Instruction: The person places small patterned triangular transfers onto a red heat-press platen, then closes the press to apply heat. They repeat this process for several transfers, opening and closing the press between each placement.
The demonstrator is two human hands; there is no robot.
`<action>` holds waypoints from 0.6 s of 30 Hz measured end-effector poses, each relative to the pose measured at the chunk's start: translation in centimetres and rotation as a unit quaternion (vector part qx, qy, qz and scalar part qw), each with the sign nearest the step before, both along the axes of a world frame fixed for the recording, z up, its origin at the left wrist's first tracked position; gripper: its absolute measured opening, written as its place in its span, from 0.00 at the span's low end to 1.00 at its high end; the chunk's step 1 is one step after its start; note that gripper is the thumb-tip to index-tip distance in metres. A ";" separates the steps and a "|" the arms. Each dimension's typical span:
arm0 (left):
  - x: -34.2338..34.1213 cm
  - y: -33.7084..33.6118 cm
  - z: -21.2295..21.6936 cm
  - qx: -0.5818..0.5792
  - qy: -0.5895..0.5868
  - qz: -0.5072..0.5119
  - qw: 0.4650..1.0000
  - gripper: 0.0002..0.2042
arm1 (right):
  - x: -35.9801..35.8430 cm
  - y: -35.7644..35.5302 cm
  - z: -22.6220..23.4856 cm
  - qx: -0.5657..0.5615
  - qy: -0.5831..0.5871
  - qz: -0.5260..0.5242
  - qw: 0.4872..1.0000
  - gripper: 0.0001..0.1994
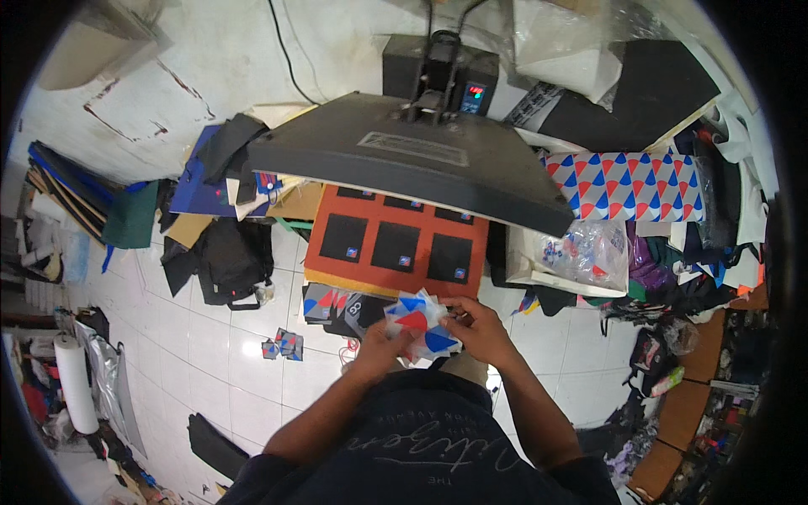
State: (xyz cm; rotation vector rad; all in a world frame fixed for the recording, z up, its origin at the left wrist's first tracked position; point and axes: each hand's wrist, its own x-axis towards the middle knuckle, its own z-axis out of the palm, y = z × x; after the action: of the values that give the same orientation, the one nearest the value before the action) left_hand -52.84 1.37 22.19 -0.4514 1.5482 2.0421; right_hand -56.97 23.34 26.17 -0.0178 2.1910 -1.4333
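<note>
In front of my body, my left hand (pixel 380 347) and my right hand (pixel 478 330) are closed on a fanned stack of translucent printed sheets (pixel 413 321). These sheets carry red, blue and pale grey shapes. My left thumb lies over their face, and my right fingers pinch their right edge. Just beyond is a heat press with its dark upper plate (pixel 337 139) raised and tilted. Beneath it, on an orange-red pad (pixel 315 263), several black rectangular pieces (pixel 396 245) lie in rows, each visible front one bearing a small coloured mark near its lower right corner.
Dark printed pieces (pixel 337 309) are piled at the pad's near edge. Small patterned pieces (pixel 288 344) lie on the tiled floor (pixel 210 362). A patterned roll (pixel 627 187) and a white box (pixel 539 273) of plastic-wrapped items stand at right. A black bag (pixel 231 265) is at left.
</note>
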 end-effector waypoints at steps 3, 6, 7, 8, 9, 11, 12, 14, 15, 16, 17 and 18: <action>-1.3 -4.6 0.7 0.021 -0.014 0.028 0.999 0.12 | 0.3 -5.1 -0.6 -0.076 -0.042 -0.103 0.991 0.13; -2.1 -9.1 1.2 0.009 -0.003 0.013 1.000 0.12 | 1.3 -9.5 -2.2 -0.088 -0.072 -0.165 0.980 0.10; -2.0 -10.0 1.2 0.016 -0.010 0.036 0.999 0.12 | 1.7 -10.8 -2.7 -0.078 -0.077 -0.167 0.980 0.10; -1.9 -11.2 1.1 -0.001 -0.013 0.018 1.000 0.12 | 2.0 -11.9 -3.2 -0.071 -0.077 -0.169 0.980 0.11; -1.7 -12.3 0.6 -0.017 -0.014 0.000 1.000 0.12 | 2.4 -13.4 -4.2 -0.099 0.018 -0.165 0.981 0.16; -1.3 -14.6 -0.1 -0.036 -0.019 -0.039 0.998 0.12 | 2.8 -15.4 -3.0 -0.015 0.068 -0.144 0.987 0.21; -1.2 -15.6 -0.4 -0.038 -0.022 -0.061 0.997 0.13 | 2.7 -16.4 -1.9 0.030 0.092 -0.133 0.986 0.23; -1.4 -16.8 -0.3 -0.035 -0.026 -0.078 0.996 0.13 | 1.6 -17.0 -1.6 0.024 0.036 -0.067 0.997 0.25; -1.5 -17.2 0.4 -0.030 -0.026 -0.074 0.996 0.13 | 1.0 -17.3 -1.5 0.028 0.001 -0.046 0.999 0.24; -1.7 -17.5 0.7 -0.026 -0.026 -0.069 0.997 0.13 | 0.6 -17.7 -1.4 0.032 -0.033 -0.024 0.999 0.22; -1.7 -17.9 0.4 -0.015 -0.030 -0.048 0.998 0.13 | 0.4 -18.1 -1.7 0.017 -0.026 -0.048 0.998 0.20; -1.7 -18.3 0.0 -0.005 -0.035 -0.027 0.999 0.13 | 0.3 -18.5 -2.2 0.002 -0.018 -0.071 0.997 0.18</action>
State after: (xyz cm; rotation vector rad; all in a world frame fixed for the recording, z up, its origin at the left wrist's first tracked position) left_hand -54.56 -16.91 22.15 -0.4731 1.5135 1.9581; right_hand -56.69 4.88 23.93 0.1686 2.2031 -1.4936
